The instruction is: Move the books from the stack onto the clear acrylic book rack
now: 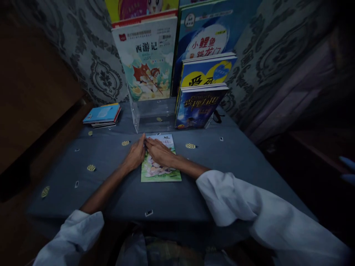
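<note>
Right hand (161, 152): laid palm down on the cover of a green picture book (166, 177), fingers extended and close together, pointing toward the far left corner.

Left hand (135, 153): at the book's left edge, fingers extended and held together, pointing away from the wearer, fingertips next to those of the other hand. Whether thumb and fingers pinch the edge cannot be told.

Green picture book: one, closed, flat on the table (119, 199), front cover up, partly covered by the hands; near side of the display stand, around the middle from left to right.

Clear display stand (155, 122): one, upright at the far side, its lower left compartment vacant. Above that compartment, one pale green book (149, 59) with a figure and a red cape, a yellow book (113, 9) behind it. On the right, from near to far: dark blue book (194, 111), yellow-and-blue book (205, 70), large blue book (205, 40), all leaning back.

Small pile of books (102, 114): far left of the table, light blue cover uppermost.

Table: grey-blue cloth printed with yellow fruit shapes and small labels.

Patterned curtain (105, 75): grey, dark scroll motifs, behind the stand.
</note>
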`<state>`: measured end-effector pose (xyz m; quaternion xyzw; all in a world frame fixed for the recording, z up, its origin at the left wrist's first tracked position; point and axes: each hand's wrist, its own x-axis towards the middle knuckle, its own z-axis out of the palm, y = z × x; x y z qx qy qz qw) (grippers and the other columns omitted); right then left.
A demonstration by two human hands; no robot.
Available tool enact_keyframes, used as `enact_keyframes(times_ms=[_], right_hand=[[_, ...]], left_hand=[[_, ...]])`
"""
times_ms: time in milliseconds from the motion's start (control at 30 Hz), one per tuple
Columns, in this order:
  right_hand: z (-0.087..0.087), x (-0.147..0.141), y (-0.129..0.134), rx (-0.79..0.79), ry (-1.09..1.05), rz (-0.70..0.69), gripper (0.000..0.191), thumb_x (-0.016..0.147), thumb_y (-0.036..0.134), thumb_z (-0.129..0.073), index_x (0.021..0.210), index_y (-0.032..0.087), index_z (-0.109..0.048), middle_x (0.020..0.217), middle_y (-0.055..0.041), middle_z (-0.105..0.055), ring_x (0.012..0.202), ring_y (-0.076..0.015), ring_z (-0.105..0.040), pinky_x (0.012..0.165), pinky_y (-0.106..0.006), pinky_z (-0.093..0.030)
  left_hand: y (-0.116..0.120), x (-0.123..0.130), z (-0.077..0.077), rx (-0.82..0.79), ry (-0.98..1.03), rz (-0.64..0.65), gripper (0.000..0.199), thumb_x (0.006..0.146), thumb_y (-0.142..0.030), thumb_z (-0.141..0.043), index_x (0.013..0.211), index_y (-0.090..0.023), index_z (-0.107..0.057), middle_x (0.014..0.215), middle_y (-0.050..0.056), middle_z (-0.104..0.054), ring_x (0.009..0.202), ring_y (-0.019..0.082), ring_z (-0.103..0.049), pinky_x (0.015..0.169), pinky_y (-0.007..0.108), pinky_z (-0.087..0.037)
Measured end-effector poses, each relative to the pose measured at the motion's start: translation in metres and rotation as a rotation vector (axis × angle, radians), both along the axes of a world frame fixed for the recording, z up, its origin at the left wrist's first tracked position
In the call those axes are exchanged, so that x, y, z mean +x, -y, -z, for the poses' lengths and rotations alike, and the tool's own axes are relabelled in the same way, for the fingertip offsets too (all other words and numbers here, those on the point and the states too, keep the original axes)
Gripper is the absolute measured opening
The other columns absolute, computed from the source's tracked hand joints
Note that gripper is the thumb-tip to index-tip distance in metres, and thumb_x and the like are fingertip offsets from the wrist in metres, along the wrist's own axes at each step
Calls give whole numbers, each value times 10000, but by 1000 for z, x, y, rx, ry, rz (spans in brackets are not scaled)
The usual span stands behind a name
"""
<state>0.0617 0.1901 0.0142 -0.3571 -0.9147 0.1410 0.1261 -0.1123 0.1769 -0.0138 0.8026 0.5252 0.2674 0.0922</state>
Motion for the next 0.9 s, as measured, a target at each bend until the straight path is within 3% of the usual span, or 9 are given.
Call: enact_keyframes(times_ms=[200,400,600,900], right_hand=[[12,-2,-18,53,0,13,505,963,117,-388,1458,34,-444,1540,-207,-444,1475,-270,-350,1228,-462,-275],[25,39,-24,55,-9,132,478,997,201,-369,1442,66,-479,1534,-204,-449,1472,-271,-357,1223,-491,-284],[27,79,-23,43,-68,175,482,1027,265,-303,1435,92,-493,1537,-192,-454,1476,-271,-350,1214,-534,-292],[43,81,-23,64,-187,191,500,1031,322,-289,1456,137,-477,1548,-165,-451,1476,-271,-351,1205,-544,-318]], left_hand=[[-1,-6,7,21,4,0,618,959,-213,-403,1548,-110,-246,1475,211,-508,1353,281,-520,1132,496,-410],[2,-5,4,33,-60,-11,557,983,-250,-389,1519,-115,-316,1420,204,-559,1294,292,-567,1096,492,-448],[-3,-6,-4,-1,-132,18,521,979,-245,-363,1476,-91,-398,1480,186,-518,1415,275,-457,1169,486,-386],[-13,-11,-17,-81,-202,104,520,1003,-344,-349,1431,-83,-488,1532,167,-458,1456,250,-398,1214,463,-320]])
